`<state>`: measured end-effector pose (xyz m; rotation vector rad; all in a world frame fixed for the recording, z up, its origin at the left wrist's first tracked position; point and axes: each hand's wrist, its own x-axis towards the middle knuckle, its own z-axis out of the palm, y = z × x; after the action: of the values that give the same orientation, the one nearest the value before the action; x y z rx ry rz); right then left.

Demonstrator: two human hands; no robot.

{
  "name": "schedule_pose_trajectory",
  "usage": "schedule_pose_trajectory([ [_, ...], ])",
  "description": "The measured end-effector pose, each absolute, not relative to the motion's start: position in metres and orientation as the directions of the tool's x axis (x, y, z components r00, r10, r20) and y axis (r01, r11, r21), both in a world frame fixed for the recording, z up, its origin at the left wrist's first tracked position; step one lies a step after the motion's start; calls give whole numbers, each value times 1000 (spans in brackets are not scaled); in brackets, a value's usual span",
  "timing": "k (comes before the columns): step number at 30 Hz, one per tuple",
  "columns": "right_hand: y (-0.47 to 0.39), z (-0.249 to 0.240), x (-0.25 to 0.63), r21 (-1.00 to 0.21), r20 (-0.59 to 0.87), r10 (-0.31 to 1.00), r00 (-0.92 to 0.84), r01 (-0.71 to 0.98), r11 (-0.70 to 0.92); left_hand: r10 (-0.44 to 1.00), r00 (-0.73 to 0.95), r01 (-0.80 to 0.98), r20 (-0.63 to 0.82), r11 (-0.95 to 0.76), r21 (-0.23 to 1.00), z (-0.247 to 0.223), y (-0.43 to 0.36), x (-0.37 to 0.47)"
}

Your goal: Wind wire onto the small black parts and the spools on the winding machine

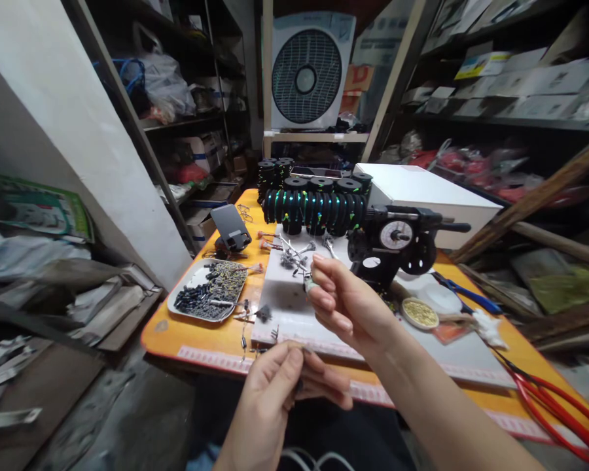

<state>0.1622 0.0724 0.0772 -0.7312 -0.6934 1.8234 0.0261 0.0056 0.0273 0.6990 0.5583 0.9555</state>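
Looking down, I have an orange bench [211, 338] carrying a grey board [292, 314] beyond the left hand [299, 376]. Left of that hand sits a white tray [171, 302], with a phone stand [230, 226] behind it; blue-handled pliers [481, 299] lie right of the right hand [338, 291].

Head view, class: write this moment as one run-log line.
left hand: near front edge of orange table, grip unclear | right hand: above grey board, fingers curled, grip unclear | white tray: small parts inside
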Motion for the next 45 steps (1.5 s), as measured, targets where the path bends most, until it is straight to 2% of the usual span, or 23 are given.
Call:
schedule_pose_trajectory([
  [10, 70, 69, 159, -733, -194, 945, -263, -601, -318, 833, 537, -610, -135, 494, 620, 12, -3, 23],
  [28, 71, 68, 160, -742, -196, 942, -273, -587, -324, 780, 607, -602, -152, 577, 551, -5, -11, 20],
  [35, 71, 69, 160, -743, -171, 946, -274, -595, -307, 808, 558, -574, -190, 540, 615, -2, -11, 20],
  [38, 70, 70, 161, -764, -169, 945, -280, -569, -305, 844, 492, -518, -213, 480, 707, -1, -9, 21],
  [40, 70, 73, 163, -801, -156, 941, -301, -519, -299, 892, 398, -402, -215, 381, 833, -3, -7, 21],
  [42, 71, 76, 167, -855, -114, 938, -326, -448, -260, 937, 291, -206, -195, 260, 943, -4, -3, 21],
  [45, 72, 81, 172, -924, -49, 935, -351, -340, -176, 970, 200, 44, -136, 130, 991, 2, 6, 21],
])
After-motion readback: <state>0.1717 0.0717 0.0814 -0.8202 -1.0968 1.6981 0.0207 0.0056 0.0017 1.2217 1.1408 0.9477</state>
